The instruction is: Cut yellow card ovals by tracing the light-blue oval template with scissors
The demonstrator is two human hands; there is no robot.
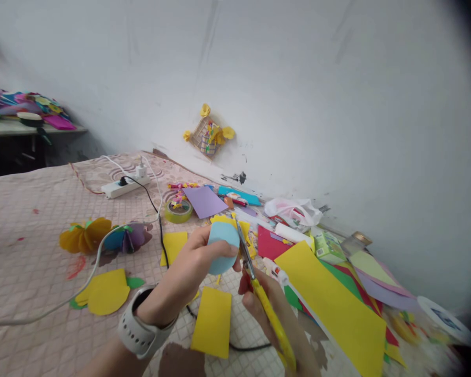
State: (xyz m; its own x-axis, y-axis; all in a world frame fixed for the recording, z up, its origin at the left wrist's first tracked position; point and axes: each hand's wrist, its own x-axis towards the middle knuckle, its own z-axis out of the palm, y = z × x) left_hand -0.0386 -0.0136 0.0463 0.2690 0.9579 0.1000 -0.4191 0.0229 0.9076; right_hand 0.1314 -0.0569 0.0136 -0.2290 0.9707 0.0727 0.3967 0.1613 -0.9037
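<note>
My left hand, with a white-strapped watch on the wrist, pinches a light blue paper circle under the thumb. A pair of scissors with yellow handles is gripped in my right hand. Their blades point up and away along the circle's right edge; whether they touch the paper I cannot tell. Below the hands lies a yellow paper rectangle, and another yellow piece is partly behind my left hand. Yellow scraps lie behind the circle.
Paper pumpkins and yellow cutouts lie left. A white cable crosses from a power strip. Tape and purple paper sit behind. To the right are a glue gun and a large yellow sheet. A wall stands behind.
</note>
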